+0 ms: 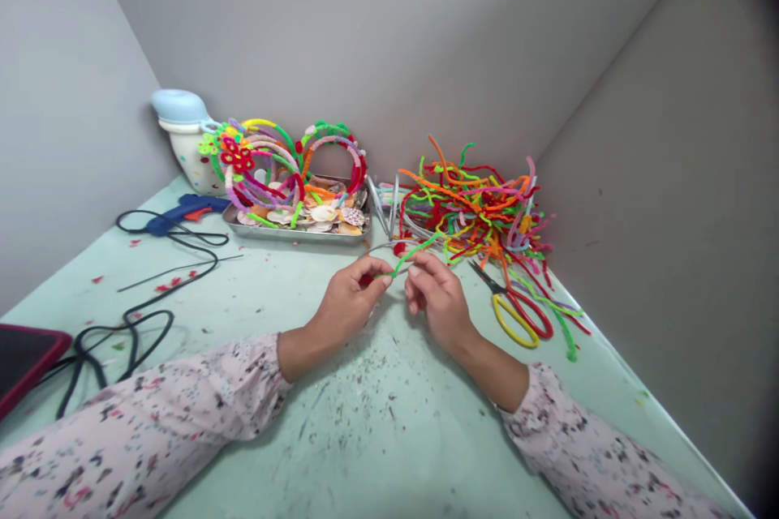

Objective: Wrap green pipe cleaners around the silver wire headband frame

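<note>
A green pipe cleaner point(419, 252) slants up to the right between my hands. My left hand point(351, 292) pinches its lower end between thumb and forefinger. Close beside it, my right hand point(439, 298) has its thumb and forefinger drawn together at the pipe cleaner's middle, the other fingers curled. A thin grey headband point(383, 245) curves just behind my fingers, with a small red fuzzy piece point(399, 247) near it. Whether my fingers also grip the headband is hidden.
Behind lies a metal tray point(292, 233) with shells and colourful wrapped headbands point(261, 158). A heap of pipe cleaners point(480, 203) and scissors point(517, 310) are at right. A blue glue gun point(182, 212), black cord point(131, 324), lidded cup point(186, 138) and red-edged device point(30, 365) are at left.
</note>
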Demonstrator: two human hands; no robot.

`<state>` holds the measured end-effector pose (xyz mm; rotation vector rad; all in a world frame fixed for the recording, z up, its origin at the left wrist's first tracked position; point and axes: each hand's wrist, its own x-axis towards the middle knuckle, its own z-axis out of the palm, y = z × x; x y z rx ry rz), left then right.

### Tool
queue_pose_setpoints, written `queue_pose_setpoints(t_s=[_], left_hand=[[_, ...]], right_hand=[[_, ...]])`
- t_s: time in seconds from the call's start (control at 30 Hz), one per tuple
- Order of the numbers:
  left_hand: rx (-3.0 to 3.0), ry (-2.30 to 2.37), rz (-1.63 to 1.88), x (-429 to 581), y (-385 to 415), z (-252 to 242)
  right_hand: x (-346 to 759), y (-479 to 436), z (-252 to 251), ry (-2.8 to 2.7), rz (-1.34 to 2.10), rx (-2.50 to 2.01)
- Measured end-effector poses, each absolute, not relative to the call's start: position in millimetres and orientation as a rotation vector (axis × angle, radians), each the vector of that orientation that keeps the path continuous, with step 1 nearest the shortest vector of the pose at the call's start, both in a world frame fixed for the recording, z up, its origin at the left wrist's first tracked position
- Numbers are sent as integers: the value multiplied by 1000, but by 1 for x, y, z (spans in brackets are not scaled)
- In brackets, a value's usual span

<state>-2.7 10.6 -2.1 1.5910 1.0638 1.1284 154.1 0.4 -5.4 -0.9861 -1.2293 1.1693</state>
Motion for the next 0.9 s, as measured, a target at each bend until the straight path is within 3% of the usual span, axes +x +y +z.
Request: queue_pose_setpoints(t_s=[0.9], left_hand=[[1689,1079,1190,-3,11,0]], right_hand=[[153,-1,-5,-1401,1148,-958]])
